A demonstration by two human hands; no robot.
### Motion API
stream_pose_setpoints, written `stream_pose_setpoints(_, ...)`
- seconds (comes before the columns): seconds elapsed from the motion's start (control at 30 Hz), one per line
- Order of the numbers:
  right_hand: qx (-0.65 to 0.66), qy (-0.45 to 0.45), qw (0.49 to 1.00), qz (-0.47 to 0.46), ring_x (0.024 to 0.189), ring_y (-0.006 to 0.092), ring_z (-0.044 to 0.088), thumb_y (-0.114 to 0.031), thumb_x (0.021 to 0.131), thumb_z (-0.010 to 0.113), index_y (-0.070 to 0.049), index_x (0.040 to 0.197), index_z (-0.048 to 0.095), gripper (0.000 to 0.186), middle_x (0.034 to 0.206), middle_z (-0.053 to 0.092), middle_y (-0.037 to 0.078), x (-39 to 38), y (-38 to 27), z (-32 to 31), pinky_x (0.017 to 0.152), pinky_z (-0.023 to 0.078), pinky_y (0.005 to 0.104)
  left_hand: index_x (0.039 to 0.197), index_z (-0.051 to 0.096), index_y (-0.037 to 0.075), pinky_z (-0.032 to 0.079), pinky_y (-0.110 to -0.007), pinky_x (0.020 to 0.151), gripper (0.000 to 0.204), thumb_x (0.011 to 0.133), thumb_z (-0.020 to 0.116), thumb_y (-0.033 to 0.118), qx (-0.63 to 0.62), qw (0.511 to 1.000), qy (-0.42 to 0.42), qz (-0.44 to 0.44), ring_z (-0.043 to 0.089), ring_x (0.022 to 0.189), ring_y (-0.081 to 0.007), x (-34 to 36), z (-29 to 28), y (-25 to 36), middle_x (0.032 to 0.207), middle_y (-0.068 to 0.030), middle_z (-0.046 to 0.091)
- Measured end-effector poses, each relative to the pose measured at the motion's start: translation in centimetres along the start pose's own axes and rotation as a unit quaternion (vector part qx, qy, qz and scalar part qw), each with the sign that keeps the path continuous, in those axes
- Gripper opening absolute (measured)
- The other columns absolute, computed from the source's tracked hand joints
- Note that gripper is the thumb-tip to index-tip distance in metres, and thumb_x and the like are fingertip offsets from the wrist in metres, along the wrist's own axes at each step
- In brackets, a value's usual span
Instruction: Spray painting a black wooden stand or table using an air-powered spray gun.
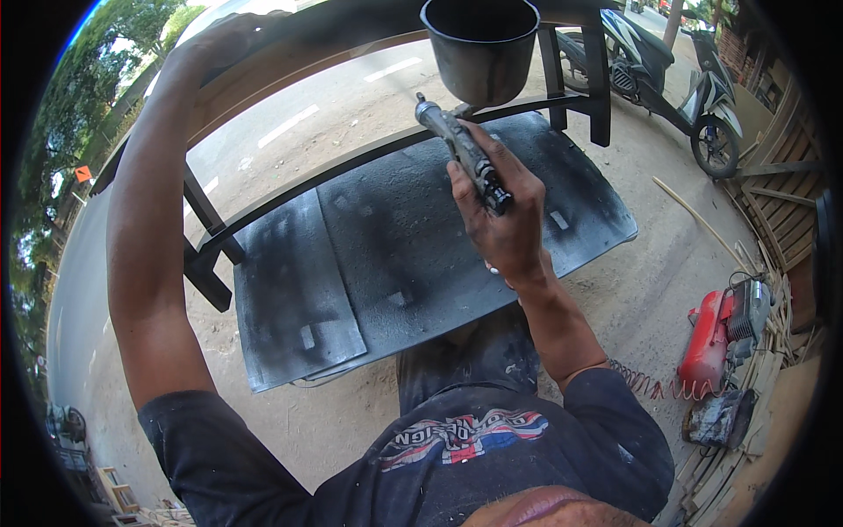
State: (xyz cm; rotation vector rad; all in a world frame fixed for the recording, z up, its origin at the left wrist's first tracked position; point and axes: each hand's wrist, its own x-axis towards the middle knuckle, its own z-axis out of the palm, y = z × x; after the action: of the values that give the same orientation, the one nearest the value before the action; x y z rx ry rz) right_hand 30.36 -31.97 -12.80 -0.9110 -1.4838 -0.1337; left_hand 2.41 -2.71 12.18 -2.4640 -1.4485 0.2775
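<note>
In my right hand [509, 202] is a metal spray gun [461, 149], my fingers wrapped round its body. A dark round paint cup [483, 57] is attached to it, and its nozzle points up and away to the left, with a faint mist beside it. My left arm reaches far up, and my left hand [219, 39] grips the upper edge of a long black-painted wooden furniture piece [307, 53]; some of its fingers are hard to see. Dark legs and a rail [369, 158] belong to this piece. Below lies a paint-stained grey sheet [421, 228], a second panel [294, 290] overlapping its left side.
At the right stand a red air compressor [707, 338] with a coiled hose [645, 382] and a stained can-like object [720, 417]. Wood strips [764, 395] lie beside them. A motorbike [676, 88] is parked at the far right. A road [79, 290] runs along the left.
</note>
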Motion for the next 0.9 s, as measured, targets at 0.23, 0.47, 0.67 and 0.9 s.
stream_pose_setpoints(0.23, 0.108, -0.028, 0.994, -0.019, 0.088, 0.0197, 0.077, -0.013, 0.099, 0.072, 0.005, 0.138, 0.061, 0.044, 0.101, 0.076, 0.017, -0.3, -1.2, 2.5, 0.073, 0.061, 0.031, 0.162, 0.037, 0.027, 0.036, -0.05, 0.121, 0.057, 0.108, 0.052, 0.022, 0.007, 0.995, 0.081, 0.06, 0.047, 0.143, -0.0355, -1.3, 0.5, 0.1, 0.153, -0.0184, 0.054)
stream_pose_setpoints(0.47, 0.109, -0.023, 0.994, -0.011, 0.085, 0.0175, 0.076, -0.012, 0.1, 0.071, 0.005, 0.138, 0.061, 0.043, 0.098, 0.076, 0.015, 0.7, -0.9, 3.0, 0.071, 0.061, 0.0293, 0.156, 0.05, 0.022, 0.044, -0.047, 0.116, 0.048, 0.108, 0.05, 0.019, 0.013, 0.975, 0.179, 0.134, 0.059, 0.132, -0.0354, -3.3, 0.6, 1.9, 0.144, -0.0187, 0.063)
stream_pose_setpoints(0.67, 0.03, -0.004, 0.999, 0.015, 0.092, 0.0262, 0.077, -0.01, 0.099, 0.071, 0.006, 0.136, 0.061, 0.042, 0.104, 0.073, 0.021, 0.6, 0.5, 0.7, 0.071, 0.063, 0.0353, 0.155, 0.052, 0.02, 0.044, -0.047, 0.116, 0.047, 0.108, 0.05, 0.018, 0.017, 0.985, 0.164, 0.042, 0.061, 0.13, -0.0354, -1.9, 1.3, 1.5, 0.142, -0.0195, 0.064)
stream_pose_setpoints(0.9, -0.049, 0.054, 0.997, 0.039, 0.093, 0.0279, 0.077, -0.017, 0.101, 0.069, 0.006, 0.136, 0.061, 0.042, 0.104, 0.074, 0.022, 0.9, 4.1, -4.3, 0.076, 0.061, 0.0385, 0.152, 0.055, 0.023, 0.047, -0.049, 0.112, 0.045, 0.107, 0.053, 0.019, 0.055, 0.982, 0.178, 0.037, 0.061, 0.129, -0.038, -1.4, 1.7, -0.3, 0.139, -0.0194, 0.066)
